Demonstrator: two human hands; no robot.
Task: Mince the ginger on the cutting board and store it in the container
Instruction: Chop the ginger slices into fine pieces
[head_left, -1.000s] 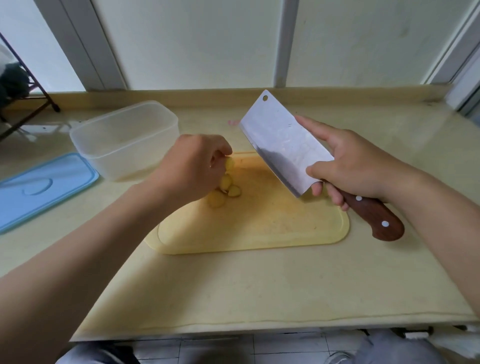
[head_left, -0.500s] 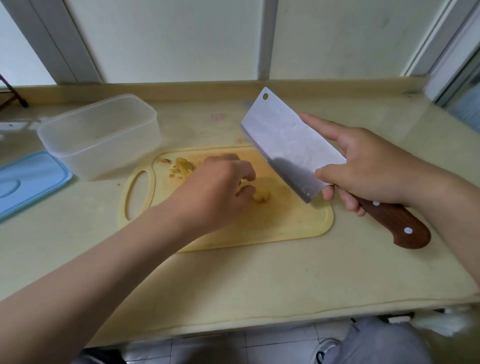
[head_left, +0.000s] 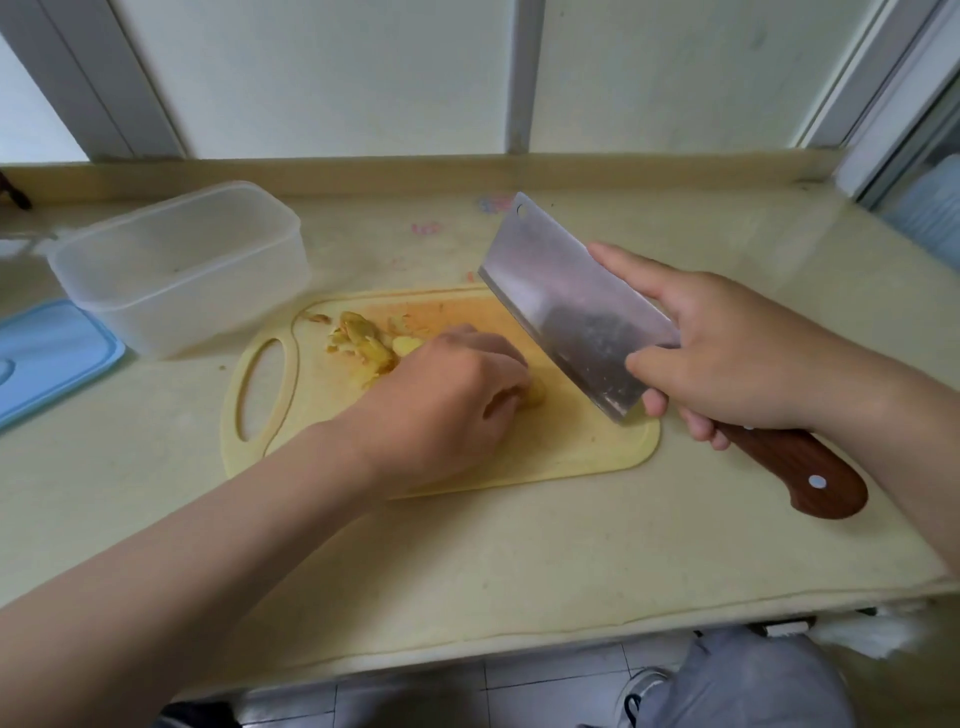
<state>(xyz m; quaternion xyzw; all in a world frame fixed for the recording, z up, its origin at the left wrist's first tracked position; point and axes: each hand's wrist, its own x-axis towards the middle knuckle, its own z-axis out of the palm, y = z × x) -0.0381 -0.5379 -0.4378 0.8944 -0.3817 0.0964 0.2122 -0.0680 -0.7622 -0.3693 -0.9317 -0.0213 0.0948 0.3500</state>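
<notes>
Curled left hand (head_left: 447, 405) fingers (head_left: 493, 345) pin ginger (head_left: 537, 395) beneath them; right hand (head_left: 737, 353) fingers (head_left: 631, 267) clamp cleaver (head_left: 566, 296).

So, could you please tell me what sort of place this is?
Probably a home kitchen counter: a yellow cutting board with cut ginger on it, a cleaver gripped in the right hand, and a clear plastic food container with its blue lid alongside.
</notes>
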